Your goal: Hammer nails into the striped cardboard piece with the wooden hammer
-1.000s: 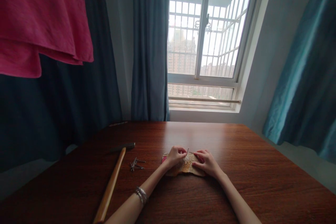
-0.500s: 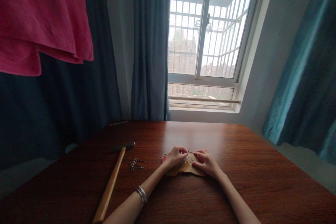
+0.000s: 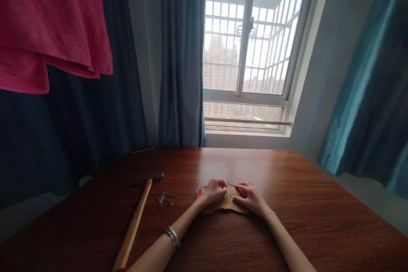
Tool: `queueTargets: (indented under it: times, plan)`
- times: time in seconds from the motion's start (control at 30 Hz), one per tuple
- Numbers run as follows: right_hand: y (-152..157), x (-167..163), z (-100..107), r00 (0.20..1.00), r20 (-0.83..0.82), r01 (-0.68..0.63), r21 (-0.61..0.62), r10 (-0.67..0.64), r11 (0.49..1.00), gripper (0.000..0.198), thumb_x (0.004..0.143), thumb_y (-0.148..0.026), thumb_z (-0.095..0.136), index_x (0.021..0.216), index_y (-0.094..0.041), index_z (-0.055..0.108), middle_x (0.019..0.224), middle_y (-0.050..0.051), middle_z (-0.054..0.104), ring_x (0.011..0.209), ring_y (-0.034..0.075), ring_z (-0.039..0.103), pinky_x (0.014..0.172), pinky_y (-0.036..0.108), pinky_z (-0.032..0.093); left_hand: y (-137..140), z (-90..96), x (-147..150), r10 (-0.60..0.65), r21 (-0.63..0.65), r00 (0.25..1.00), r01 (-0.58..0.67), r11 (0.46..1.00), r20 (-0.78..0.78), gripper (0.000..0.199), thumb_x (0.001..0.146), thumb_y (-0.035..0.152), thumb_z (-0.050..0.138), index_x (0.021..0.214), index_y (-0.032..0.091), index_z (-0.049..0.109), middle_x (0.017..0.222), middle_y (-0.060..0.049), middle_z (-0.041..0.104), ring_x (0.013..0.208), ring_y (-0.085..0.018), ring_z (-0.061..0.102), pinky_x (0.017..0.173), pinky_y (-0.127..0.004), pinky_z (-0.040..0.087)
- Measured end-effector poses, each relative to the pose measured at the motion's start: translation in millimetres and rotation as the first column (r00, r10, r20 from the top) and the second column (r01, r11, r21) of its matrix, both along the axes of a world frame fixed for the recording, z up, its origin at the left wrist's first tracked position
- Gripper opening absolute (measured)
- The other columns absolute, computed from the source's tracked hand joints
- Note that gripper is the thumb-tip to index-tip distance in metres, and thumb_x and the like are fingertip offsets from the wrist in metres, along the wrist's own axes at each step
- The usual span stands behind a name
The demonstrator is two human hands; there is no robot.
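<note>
My left hand [image 3: 216, 190] is closed in a pinch on a thin nail [image 3: 228, 183], which stands nearly upright over the middle of a small wooden board [image 3: 230, 204]. The board is light, dotted with dark specks, and pinkish red at its left end; its near edge looks uneven. My right hand [image 3: 250, 197] holds the board's right part, with thumb and forefinger apart on it. The nail's lower tip is too small to make out. To the left, several loose nails [image 3: 165, 199] lie in a heap beside a hammer [image 3: 137, 216] with a wooden handle.
The brown wooden table [image 3: 306, 221] reaches back to the wall below a barred window [image 3: 245, 51]. Blue curtains [image 3: 181, 59] hang beside it. A pink cloth [image 3: 57, 21] hangs at the upper left. A silvery band [image 3: 172, 236] is on my left wrist.
The nail in my left hand has become slightly more upright. My right hand stays in place on the board, and the hammer and loose nails lie as before.
</note>
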State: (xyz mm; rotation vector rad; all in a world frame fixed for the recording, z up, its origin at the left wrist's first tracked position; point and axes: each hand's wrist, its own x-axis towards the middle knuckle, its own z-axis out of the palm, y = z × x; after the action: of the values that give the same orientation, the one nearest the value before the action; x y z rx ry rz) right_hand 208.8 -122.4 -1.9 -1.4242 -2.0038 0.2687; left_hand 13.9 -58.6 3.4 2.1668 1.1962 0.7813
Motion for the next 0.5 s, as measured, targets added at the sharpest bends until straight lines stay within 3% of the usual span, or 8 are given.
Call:
queueTargets:
  times: [0.5]
  plan:
    - [-0.1,-0.1,-0.9,0.999,-0.039,-0.004,-0.021,0.004,1.000,0.048,0.065,-0.054,0.062,0.106,-0.028,0.064,0.099,0.004,0.065,0.093,0.023,0.051,0.083,0.035,0.040,-1.3,1.2,-2.7,-0.048,0.038,0.999,0.048,0.998,-0.001,0.021,0.066,0.022,0.052,0.073,0.016,0.070,0.070,-0.001,0.065,0.067,-0.014,0.055,0.062,-0.020,0.038]
